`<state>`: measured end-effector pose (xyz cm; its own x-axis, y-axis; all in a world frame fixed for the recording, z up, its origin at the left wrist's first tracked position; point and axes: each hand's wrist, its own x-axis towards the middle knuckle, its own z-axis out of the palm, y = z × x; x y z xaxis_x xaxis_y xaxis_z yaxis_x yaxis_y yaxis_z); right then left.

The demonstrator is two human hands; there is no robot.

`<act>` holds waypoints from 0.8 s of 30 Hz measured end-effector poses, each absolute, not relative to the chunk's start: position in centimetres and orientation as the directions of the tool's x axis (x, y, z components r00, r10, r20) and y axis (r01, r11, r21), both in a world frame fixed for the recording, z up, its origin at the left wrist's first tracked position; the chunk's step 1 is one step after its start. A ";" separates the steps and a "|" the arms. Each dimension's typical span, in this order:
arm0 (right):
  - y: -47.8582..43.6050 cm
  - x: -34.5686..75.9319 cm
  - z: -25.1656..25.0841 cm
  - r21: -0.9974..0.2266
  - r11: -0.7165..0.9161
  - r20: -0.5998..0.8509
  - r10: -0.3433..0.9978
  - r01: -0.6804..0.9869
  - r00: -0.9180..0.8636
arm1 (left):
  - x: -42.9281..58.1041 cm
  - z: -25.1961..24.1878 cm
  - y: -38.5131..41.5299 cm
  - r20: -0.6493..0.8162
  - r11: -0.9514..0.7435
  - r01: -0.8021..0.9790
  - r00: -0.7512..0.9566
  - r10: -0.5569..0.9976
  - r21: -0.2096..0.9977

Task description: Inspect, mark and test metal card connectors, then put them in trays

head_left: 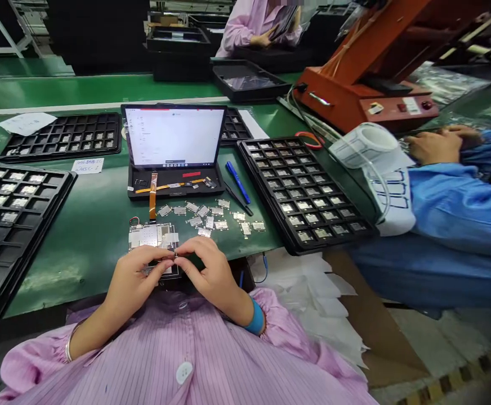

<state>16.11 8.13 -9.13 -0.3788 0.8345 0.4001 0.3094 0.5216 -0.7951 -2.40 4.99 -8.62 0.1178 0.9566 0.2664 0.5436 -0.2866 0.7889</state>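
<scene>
My left hand (133, 275) and my right hand (205, 270) meet at the near edge of the green table, fingertips pinched together over a small circuit board (150, 236). Between the fingertips sits a tiny part I cannot make out. An orange flex cable (153, 197) runs from the board up to an open tablet-like device with a lit screen (173, 138). Several small metal chips (211, 216) lie loose on the table just beyond my hands.
Black compartment trays of chips stand at the right (304, 191), the left (13, 208) and the far left (63, 135). A blue pen (237, 181) lies by the device. A co-worker in blue sleeves (452, 197) sits right, beside a label roll (366, 143) and an orange machine (367, 73).
</scene>
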 end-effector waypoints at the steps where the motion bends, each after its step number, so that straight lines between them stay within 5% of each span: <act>1: 8.2 16.2 -9.3 -0.797 0.514 0.380 0.834 0.316 -0.400 | -2.6 -8.6 4.9 0.249 -0.268 0.543 0.109 0.962 0.796; 10: 8.0 16.0 -9.2 -0.679 0.666 0.352 0.664 0.309 -0.660 | -3.9 -7.2 3.9 0.051 -0.163 0.503 0.228 0.972 0.849; 14: 8.2 16.8 -8.9 -0.647 0.683 0.382 0.675 0.339 -0.631 | -5.9 -6.8 3.4 0.087 -0.152 0.551 0.142 0.986 0.820; 18: 8.3 17.5 -8.5 -0.858 0.457 0.344 0.849 0.234 -0.401 | -7.5 -6.5 3.3 0.282 -0.117 0.660 -0.149 0.948 0.742; 21: 7.7 16.8 -8.4 -0.982 0.126 0.177 0.866 -0.139 -0.467 | -6.5 -7.0 3.6 0.385 -0.284 0.665 -0.005 0.923 0.691; 24: 7.2 15.9 -8.4 -0.960 -0.052 0.114 0.822 -0.274 -0.558 | -4.9 -8.0 4.0 0.414 -0.424 0.631 0.173 0.894 0.650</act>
